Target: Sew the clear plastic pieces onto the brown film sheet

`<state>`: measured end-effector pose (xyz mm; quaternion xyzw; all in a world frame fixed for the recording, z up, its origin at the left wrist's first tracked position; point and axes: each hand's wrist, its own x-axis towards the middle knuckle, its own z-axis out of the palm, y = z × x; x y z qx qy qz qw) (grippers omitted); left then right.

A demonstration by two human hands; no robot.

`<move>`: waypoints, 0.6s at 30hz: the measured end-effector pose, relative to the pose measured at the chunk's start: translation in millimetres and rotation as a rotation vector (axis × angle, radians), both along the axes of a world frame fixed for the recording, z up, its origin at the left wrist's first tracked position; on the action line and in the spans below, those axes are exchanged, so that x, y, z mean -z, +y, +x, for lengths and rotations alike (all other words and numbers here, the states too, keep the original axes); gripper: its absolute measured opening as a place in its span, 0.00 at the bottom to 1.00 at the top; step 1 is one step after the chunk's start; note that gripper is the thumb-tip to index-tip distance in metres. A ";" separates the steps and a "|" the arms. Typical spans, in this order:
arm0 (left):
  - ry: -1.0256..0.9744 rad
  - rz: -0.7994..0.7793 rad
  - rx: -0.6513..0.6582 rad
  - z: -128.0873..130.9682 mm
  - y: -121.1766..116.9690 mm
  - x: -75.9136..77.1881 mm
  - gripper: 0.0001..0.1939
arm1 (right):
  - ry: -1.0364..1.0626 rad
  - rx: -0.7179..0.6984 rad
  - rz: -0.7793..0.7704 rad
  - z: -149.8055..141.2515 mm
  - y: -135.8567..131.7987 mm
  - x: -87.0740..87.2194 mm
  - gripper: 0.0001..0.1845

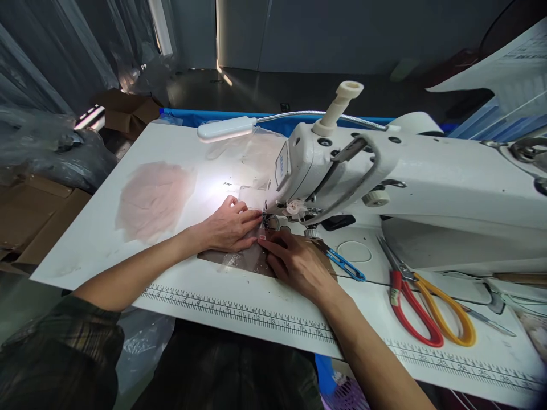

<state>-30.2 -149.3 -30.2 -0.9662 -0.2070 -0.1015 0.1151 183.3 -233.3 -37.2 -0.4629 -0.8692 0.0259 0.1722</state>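
A white sewing machine [299, 156] reaches in from the right, its presser foot [270, 221] down close to my fingertips. Sheer, see-through fabric [239, 261] lies over a brown patch of the table in front of the foot. My left hand [231, 225] rests flat on this fabric, left of the needle area, fingers stretched toward the foot. From the right, my right hand [299, 262] pinches the fabric's edge just before the foot. A small red-and-white tag [262, 234] shows between the two hands. The fingertips partly hide the fabric there.
Pale pink sheer pieces [156, 199] lie at left on the white table [106, 250]. At right are blue thread snips [345, 265] and scissors with red and yellow handles [427, 310]. A lamp [226, 130] lights the work. A ruler strip [239, 313] follows the front edge.
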 end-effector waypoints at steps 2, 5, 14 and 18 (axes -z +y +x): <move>-0.004 0.006 -0.005 1.1 -1.4 0.1 0.24 | 0.003 0.004 0.006 0.5 0.3 0.4 0.18; -0.029 0.002 -0.013 2.6 -3.2 0.9 0.23 | 0.020 0.003 0.009 1.3 0.7 0.6 0.18; -0.072 -0.001 -0.037 4.3 -4.6 6.0 0.23 | 0.044 0.023 -0.018 1.0 1.3 -0.2 0.18; -0.092 0.034 -0.028 4.6 -6.0 5.5 0.22 | 0.043 0.041 -0.047 1.3 1.3 -0.8 0.18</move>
